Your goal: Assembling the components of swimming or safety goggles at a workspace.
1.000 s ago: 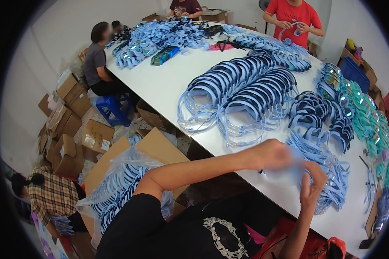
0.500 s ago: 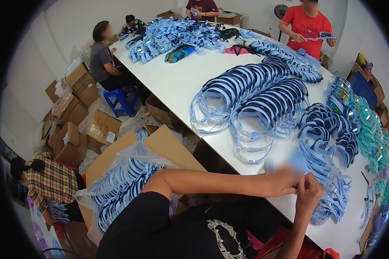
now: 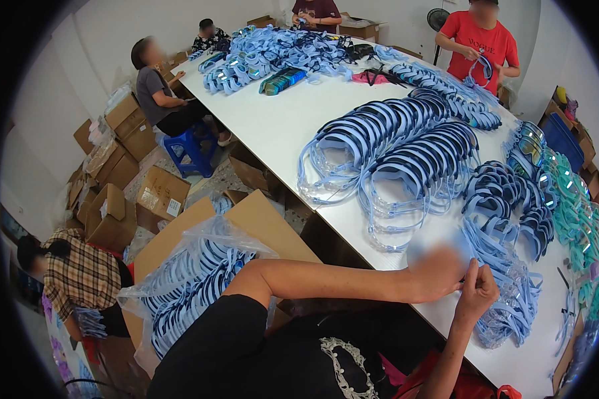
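Observation:
My left hand (image 3: 438,271) reaches across from the left and rests at the near edge of the white table (image 3: 293,126); it is partly blurred. My right hand (image 3: 478,291) comes up from below and meets it, fingers pinched. Between the two hands is a thin light blue band, taken from the loose pile of light blue bands (image 3: 509,292) just to the right. Beyond my hands lie two long overlapping rows of blue visor frames with clear shields (image 3: 406,159).
An open cardboard box with a plastic bag of blue frames (image 3: 193,279) stands at my left. More visor piles (image 3: 273,50) and green-tinted ones (image 3: 576,213) cover the table. Several people work around it; cartons (image 3: 113,206) crowd the floor on the left.
My left hand has drawn in toward my right hand at the near table edge, and the two now meet on the band. The view has tilted slightly.

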`<state>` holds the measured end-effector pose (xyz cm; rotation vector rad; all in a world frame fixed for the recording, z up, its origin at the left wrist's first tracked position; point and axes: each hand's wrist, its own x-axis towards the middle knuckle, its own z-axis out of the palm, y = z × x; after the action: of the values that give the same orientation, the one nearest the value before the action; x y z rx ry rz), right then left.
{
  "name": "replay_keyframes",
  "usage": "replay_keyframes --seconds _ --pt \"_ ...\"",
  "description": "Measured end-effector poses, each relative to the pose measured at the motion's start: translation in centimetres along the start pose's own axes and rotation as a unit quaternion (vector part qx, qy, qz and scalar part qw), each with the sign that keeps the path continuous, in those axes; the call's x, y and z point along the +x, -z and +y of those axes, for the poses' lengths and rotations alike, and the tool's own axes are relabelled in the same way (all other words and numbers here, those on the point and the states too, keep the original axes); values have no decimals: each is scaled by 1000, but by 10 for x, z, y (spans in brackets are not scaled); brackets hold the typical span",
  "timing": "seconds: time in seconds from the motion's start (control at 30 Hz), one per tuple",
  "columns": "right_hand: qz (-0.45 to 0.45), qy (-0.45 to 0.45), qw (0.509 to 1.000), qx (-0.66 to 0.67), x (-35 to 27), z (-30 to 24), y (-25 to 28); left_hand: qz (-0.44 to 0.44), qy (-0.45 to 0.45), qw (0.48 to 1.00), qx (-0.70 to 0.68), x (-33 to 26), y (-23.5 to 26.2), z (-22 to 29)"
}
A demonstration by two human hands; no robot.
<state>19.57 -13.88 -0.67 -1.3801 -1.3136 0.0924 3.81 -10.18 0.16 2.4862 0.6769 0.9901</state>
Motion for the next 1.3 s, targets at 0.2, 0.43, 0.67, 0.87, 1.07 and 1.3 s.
replay_keyframes --seconds 0.2,0.43,0.67,0.87,1.07,1.3 --pt "26 14 999 -25 -2 4 -3 -7 -33 999 14 0 1 -4" --pt "89 29 996 7 -9 3 -11 -9 -7 1000 -24 2 0 -5" --pt "7 11 1000 3 2 -6 -1 18 -10 999 -40 5 8 -5" --pt "-26 13 999 -16 30 22 7 10 -55 994 -93 8 16 3" --pt "-124 -113 967 193 16 2 53 114 -116 983 -87 38 41 5" --pt "-168 -2 983 73 -6 -42 40 67 190 865 -459 37 43 -47"
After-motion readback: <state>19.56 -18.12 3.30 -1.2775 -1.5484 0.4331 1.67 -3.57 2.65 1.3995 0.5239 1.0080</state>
